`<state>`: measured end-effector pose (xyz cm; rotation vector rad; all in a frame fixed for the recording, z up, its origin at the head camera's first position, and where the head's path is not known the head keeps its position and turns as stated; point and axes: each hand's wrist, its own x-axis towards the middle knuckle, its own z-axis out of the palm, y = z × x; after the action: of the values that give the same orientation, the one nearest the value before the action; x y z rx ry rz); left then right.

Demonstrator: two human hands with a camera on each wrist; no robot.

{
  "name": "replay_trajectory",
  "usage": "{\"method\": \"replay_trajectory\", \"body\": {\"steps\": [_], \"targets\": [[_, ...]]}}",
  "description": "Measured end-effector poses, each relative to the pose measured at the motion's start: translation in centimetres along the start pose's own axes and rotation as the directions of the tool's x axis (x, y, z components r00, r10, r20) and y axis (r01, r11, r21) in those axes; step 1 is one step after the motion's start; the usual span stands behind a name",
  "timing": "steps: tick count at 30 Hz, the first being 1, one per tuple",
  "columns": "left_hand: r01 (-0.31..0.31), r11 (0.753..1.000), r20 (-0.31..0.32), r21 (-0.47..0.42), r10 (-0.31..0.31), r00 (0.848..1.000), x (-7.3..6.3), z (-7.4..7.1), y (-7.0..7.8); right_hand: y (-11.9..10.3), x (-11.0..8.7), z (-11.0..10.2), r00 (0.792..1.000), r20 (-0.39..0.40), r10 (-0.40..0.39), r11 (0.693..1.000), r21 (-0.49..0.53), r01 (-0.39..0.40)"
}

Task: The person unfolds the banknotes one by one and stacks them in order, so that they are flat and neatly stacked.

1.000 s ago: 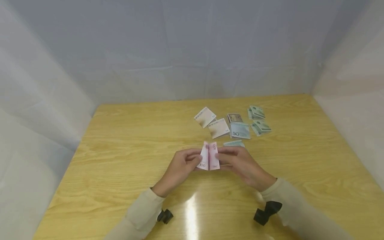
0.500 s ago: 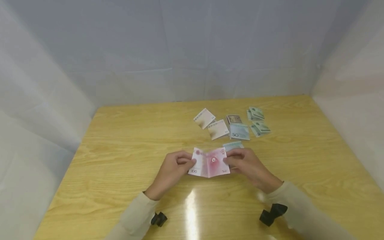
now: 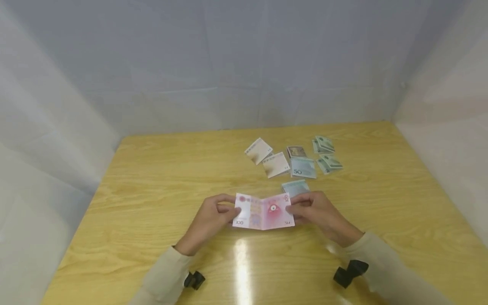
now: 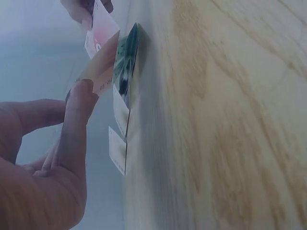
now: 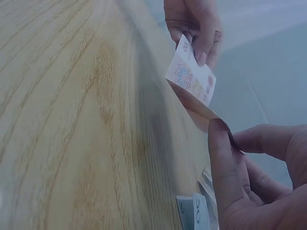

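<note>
A pink 100 banknote (image 3: 254,214), creased down its middle, is spread between both hands above the table. My left hand (image 3: 211,220) pinches its left end between thumb and fingers. The right end is pinched by my right hand (image 3: 320,217). In the right wrist view the banknote (image 5: 192,79) bends at its crease, still off the tabletop. A folded blue-green banknote (image 3: 296,186) lies just behind the right half of the pink one, partly covered by it.
Farther back on the wooden table (image 3: 164,178) lie folded notes: two pale ones (image 3: 276,164), a blue 50 note (image 3: 303,167), a brownish one (image 3: 296,151) and two green ones (image 3: 329,163). Pale sheeting (image 3: 244,63) encloses the table's back and sides.
The hands have moved apart, and the pink banknote has opened from a nearly closed fold to almost flat. It has also come slightly nearer to me. The notes on the table stay put.
</note>
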<state>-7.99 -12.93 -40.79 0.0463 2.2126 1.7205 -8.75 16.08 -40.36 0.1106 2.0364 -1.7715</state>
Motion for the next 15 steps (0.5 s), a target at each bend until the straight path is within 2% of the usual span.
{"method": "replay_trajectory", "body": {"steps": [4,8,15], "targets": [[-0.001,1.0,-0.002,-0.015,0.001,1.0,-0.08,-0.19,-0.09,-0.03,-0.07,0.01,1.0,-0.019,0.025,0.999,-0.041,-0.026],[0.028,0.999,0.007,-0.023,-0.027,1.0,-0.17,-0.29,-0.3,0.03,-0.17,-0.11,0.998,-0.035,0.051,0.996,-0.072,-0.054],[0.06,0.996,0.04,-0.064,-0.058,0.998,-0.47,-0.31,-0.69,0.49,-0.31,-0.41,0.998,-0.023,0.064,0.994,-0.091,-0.066]]}}
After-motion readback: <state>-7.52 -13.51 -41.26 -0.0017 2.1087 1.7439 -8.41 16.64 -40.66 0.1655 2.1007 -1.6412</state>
